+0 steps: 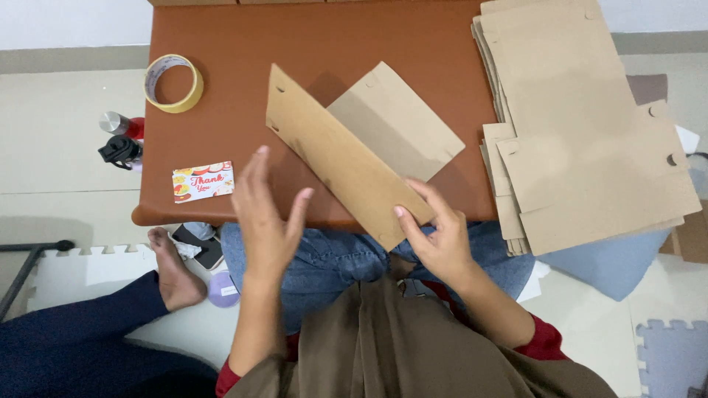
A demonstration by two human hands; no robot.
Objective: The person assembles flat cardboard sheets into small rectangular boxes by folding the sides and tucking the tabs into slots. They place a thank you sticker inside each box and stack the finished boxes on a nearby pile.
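A flat brown cardboard box blank [346, 155], folded into an angled shape, lies on the low reddish-brown table [243, 44]. My right hand [439, 236] grips its near corner, thumb on top. My left hand [267, 221] hovers open just left of the cardboard, fingers spread, touching nothing that I can see. Both hands are at the table's near edge, above my lap in blue jeans.
A tall stack of flat cardboard blanks [575, 125] fills the table's right side. A roll of yellowish tape [174, 82] and a small printed card [203, 181] lie at the left. Two bottles [122, 140] stand on the floor; another person's bare foot [173, 273] rests nearby.
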